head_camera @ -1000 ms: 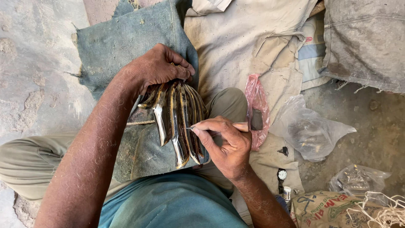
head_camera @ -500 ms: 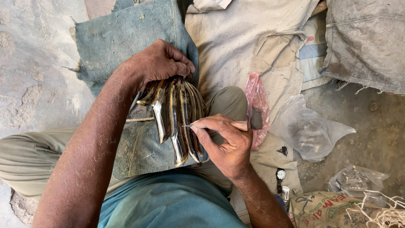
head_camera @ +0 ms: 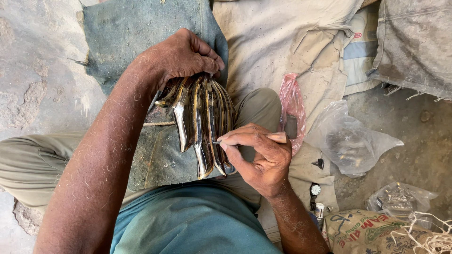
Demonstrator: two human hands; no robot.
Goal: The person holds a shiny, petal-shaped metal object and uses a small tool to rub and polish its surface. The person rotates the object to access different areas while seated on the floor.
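Note:
A fan-shaped bundle of shiny curved strips [head_camera: 203, 123], brown and metallic, rests on a blue cloth [head_camera: 162, 155] across my lap. My left hand [head_camera: 181, 55] clamps the bundle's far end from above. My right hand [head_camera: 261, 157] pinches a small thin pointed tool [head_camera: 217, 142], with its tip against the strips near the bundle's right edge. Most of the tool is hidden inside my fingers.
A pink plastic bag [head_camera: 289, 110] and a clear plastic bag [head_camera: 348, 141] lie right of my knee on beige sacking [head_camera: 282, 42]. A wristwatch [head_camera: 315, 190] and a printed sack [head_camera: 372, 233] with pale string [head_camera: 431, 237] sit at lower right. Rough concrete [head_camera: 33, 84] is at left.
Both hands keep their grips. The view has shifted slightly; my right hand's tool tip has moved only a little along the strips.

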